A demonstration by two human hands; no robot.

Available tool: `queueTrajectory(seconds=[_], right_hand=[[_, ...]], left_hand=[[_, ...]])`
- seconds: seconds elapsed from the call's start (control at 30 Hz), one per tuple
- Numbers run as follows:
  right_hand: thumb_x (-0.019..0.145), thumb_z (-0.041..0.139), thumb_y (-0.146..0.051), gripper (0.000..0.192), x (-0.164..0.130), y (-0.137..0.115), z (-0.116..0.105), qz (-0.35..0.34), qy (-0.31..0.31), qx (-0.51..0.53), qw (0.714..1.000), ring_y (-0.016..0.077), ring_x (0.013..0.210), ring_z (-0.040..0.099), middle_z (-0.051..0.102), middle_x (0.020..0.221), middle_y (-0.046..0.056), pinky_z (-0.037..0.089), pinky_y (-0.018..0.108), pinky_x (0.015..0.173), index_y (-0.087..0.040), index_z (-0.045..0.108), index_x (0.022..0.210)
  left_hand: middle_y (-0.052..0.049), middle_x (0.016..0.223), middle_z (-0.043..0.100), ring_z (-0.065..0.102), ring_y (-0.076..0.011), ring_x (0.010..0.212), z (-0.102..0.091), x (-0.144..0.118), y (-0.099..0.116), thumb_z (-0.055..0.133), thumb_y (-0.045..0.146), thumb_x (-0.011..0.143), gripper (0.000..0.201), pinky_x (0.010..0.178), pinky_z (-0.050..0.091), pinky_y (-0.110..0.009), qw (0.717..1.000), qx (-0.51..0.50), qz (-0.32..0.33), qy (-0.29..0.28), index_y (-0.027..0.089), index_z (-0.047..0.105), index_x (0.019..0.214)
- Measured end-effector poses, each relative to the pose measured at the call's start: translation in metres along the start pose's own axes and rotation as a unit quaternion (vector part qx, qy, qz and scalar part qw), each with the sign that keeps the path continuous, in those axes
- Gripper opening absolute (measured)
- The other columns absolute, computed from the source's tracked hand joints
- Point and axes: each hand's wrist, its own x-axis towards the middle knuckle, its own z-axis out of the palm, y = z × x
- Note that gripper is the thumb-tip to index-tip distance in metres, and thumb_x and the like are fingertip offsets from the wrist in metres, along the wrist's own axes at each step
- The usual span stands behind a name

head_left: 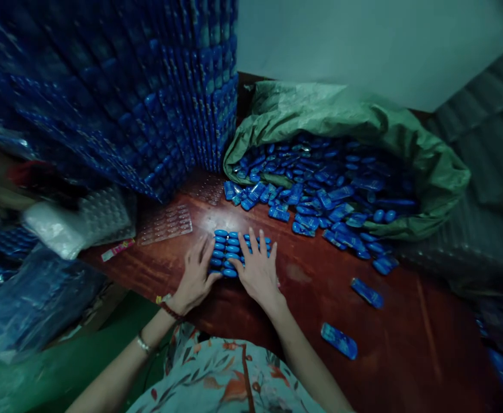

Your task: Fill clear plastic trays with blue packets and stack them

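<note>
Several rows of glossy blue oval pieces (221, 247) lie side by side in a block on the table in front of me. My left hand (195, 275) rests along the left edge of this block, fingers stretched forward and thumb at its near corner. Across the right part of the rows my right hand (257, 267) lies flat with its fingers spread, covering some of the pieces. Whether a clear tray sits under the pieces I cannot tell. A clear moulded tray (165, 225) with rows of small hollows lies left of my left hand.
Behind, a green sack (438, 166) spills blue packets (307, 195) onto the reddish-brown table (294, 310). Two loose packets lie to the right, one being a blue packet (339, 341) close to me. Tall stacks of blue packs (148, 115) rise at left, beside a bundle of clear trays (105, 215).
</note>
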Motion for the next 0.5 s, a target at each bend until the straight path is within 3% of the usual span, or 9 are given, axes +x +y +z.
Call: queueTrajectory(seconds=[0.07,0.17,0.33,0.4,0.43,0.5], right_hand=[[0.091,0.03,-0.056,0.062,0.002,0.003,0.004,-0.003,0.003,-0.003,1.0,0.0337,0.139,0.011,0.02,0.152,0.008,0.01,0.062,0.106,-0.025,0.026,0.144],[0.09,0.033,-0.056,0.062,0.006,0.01,0.009,-0.005,0.025,0.004,1.0,0.0347,0.138,0.016,0.025,0.15,0.009,0.009,0.061,0.107,-0.024,0.03,0.143],[0.088,0.039,-0.056,0.059,0.007,0.024,0.017,-0.024,0.066,0.126,0.989,0.034,0.136,0.022,0.037,0.145,0.009,0.01,0.06,0.109,-0.024,0.041,0.137],[0.09,0.036,-0.054,0.056,0.001,0.034,0.018,-0.007,0.091,0.243,0.966,0.0294,0.134,0.029,0.038,0.144,0.008,0.02,0.054,0.11,-0.024,0.04,0.137],[0.092,0.03,-0.05,0.054,-0.002,0.04,0.017,0.039,0.128,0.314,0.94,0.0263,0.132,0.033,0.037,0.144,0.008,0.029,0.049,0.107,-0.023,0.037,0.139],[0.093,0.031,-0.049,0.046,-0.003,0.051,0.012,0.136,0.175,0.402,0.888,0.0229,0.124,0.043,0.044,0.138,0.005,0.043,0.042,0.098,-0.029,0.042,0.133]], left_hand=[[-0.015,0.152,0.015,0.016,-0.0293,0.139,0.014,0.013,0.005,0.032,0.043,0.093,0.062,0.11,0.019,-0.051,0.996,-0.066,-0.065,-0.015,0.021,0.01,0.147],[-0.01,0.153,0.016,0.016,-0.023,0.14,0.031,0.028,0.008,0.024,0.042,0.095,0.056,0.114,0.017,-0.043,0.975,-0.18,-0.124,-0.025,0.019,0.017,0.146],[-0.005,0.152,0.023,0.019,-0.0194,0.14,0.035,0.03,0.012,0.029,0.05,0.091,0.061,0.116,0.015,-0.037,0.923,-0.325,-0.206,0.013,0.02,0.024,0.144],[0.001,0.15,0.027,0.024,-0.0181,0.138,0.031,0.026,0.014,0.038,0.053,0.088,0.06,0.114,0.024,-0.033,0.883,-0.381,-0.273,0.025,0.031,0.028,0.142],[0.005,0.148,0.031,0.029,-0.0172,0.136,0.028,0.025,0.014,0.043,0.054,0.086,0.055,0.11,0.032,-0.03,0.859,-0.404,-0.314,0.032,0.038,0.035,0.137],[0.002,0.139,0.043,0.043,-0.02,0.127,0.023,0.031,0.013,0.051,0.048,0.085,0.043,0.099,0.044,-0.033,0.838,-0.424,-0.34,0.044,0.039,0.047,0.127]])
